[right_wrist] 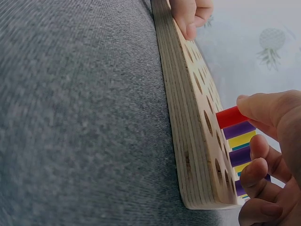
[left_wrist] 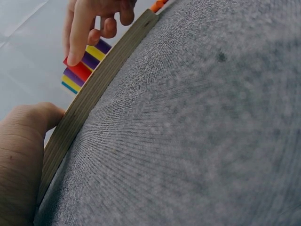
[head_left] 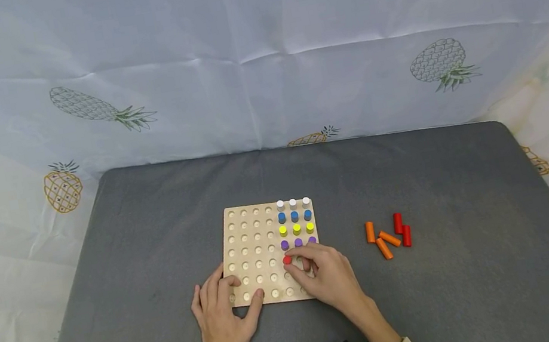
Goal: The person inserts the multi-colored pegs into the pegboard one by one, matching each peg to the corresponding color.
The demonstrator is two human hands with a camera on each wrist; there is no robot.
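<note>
Grey table [head_left: 463, 290]: board [head_left: 250, 244]; left hand [head_left: 222, 313] at eight o'clock, fingers spread on it; right hand [head_left: 331, 273] pinching red peg [head_left: 287, 259], four o'clock; best pressed down upright.

Loose pegs [head_left: 390, 238] right of the pegboard [head_left: 252, 257]

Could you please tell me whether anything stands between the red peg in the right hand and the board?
Nothing visible does: the right hand pinches the red peg, its lower end at the surface of the board. The purple pegs stand in the neighbouring row, and the left hand rests at one corner, clear of the peg.
</note>
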